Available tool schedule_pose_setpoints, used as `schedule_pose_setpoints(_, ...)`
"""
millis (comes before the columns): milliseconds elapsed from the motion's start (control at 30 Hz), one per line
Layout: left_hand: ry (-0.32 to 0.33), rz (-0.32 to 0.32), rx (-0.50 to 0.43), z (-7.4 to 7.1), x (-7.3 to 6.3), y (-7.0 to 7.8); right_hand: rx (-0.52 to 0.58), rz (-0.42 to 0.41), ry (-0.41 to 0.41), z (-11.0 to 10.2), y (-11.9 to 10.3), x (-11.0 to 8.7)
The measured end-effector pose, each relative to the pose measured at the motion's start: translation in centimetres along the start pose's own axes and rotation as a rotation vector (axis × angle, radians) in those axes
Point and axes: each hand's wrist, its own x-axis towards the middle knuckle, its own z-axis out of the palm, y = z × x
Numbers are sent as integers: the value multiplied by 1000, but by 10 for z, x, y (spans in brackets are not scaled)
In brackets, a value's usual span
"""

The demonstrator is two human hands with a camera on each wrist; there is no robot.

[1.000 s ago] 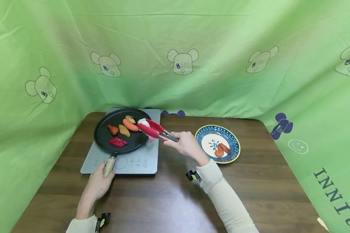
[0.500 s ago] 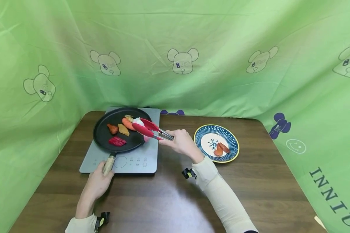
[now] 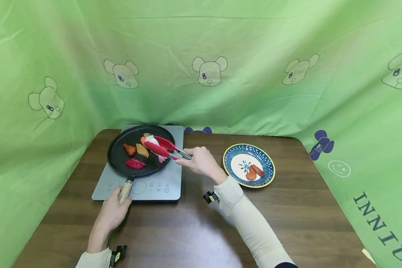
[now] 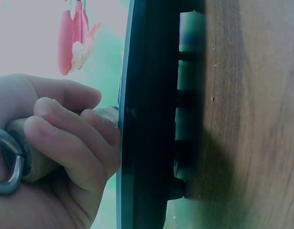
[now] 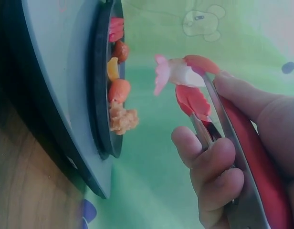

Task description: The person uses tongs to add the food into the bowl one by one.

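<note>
My left hand [image 3: 114, 212] grips the pale handle [image 3: 126, 189] of a flat black frying pan [image 3: 118, 163]; its curled fingers show in the left wrist view. My right hand [image 3: 202, 163] holds red-tipped metal tongs [image 3: 158, 149]. Pinched between the tips is a white piece of food [image 5: 178, 72] with a pink, tail-like end, held above the pan's right side, apart from its surface. In the pan lie a dark red piece [image 3: 135, 163], a yellow-brown piece [image 3: 142, 150], a small drumstick-like piece [image 3: 129, 149], an orange sausage-like piece [image 5: 120, 90] and a crumbly brown piece [image 5: 122, 118].
Under the pan is a grey induction cooktop [image 3: 104, 188] on a wooden table [image 3: 187, 230]. A blue-and-white plate [image 3: 228, 158] with reddish-brown food pieces [image 3: 251, 175] stands on the right. A green curtain [image 3: 248, 104] hangs behind and at both sides.
My right hand has moved left with the tongs and the white food, further over the pan, covering part of the sausage-like piece. My left hand stays on the handle.
</note>
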Motion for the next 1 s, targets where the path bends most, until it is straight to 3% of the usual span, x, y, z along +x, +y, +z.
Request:
schedule_pose_setpoints(433,4,-10,-15,2,0,-1,-15,14,-10,13,-7,11)
schedule_pose_setpoints(833,18,4,1,1,2,1,-48,-25,7,19,-7,21)
schedule_pose_setpoints(1000,8,-2,2,2,0,-1,-74,7,-8,24,-10,23)
